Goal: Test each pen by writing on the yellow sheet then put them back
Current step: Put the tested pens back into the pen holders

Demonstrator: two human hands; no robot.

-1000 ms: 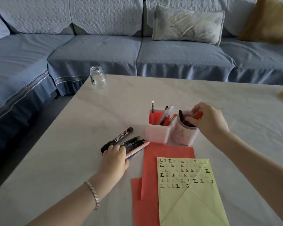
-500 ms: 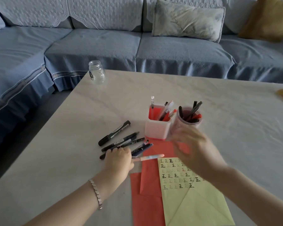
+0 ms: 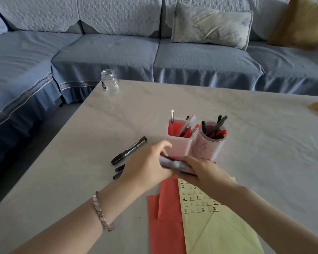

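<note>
Blue quilted sofa (image 3: 108,52) fills the background, with a pale patterned cushion (image 3: 211,24) and a mustard cushion (image 3: 301,21) on it; in front of it stands a pale, marbled bench (image 3: 264,153). Near the middle of the bench is a square pink pen holder (image 3: 180,143) with a red inside, several pens (image 3: 188,125) standing in it; touching its right side is a round pink cup (image 3: 208,145) holding black and red pens (image 3: 217,126). Well behind and left of the holder, near the bench corner, stands an open glass jar (image 3: 110,83). Left of the holder lies a black whiteboard marker (image 3: 129,150); nearer the camera than the marker, two black pens (image 3: 119,172) poke out from under the left hand (image 3: 147,166).

Just in front of the holder both hands meet on one pen (image 3: 174,163), held roughly level above the bench and too blurred to tell its colour or cap; the left grip is curled round its left end, and the right hand (image 3: 206,173) has its grip closed round the right end. A beaded bracelet (image 3: 101,213) circles the left wrist.

Nearer the camera than the holder lie red paper sheets (image 3: 165,222); the yellow sheet (image 3: 215,230) rests on them, its upper part covered with rows of small written characters, partly under the right forearm.
</note>
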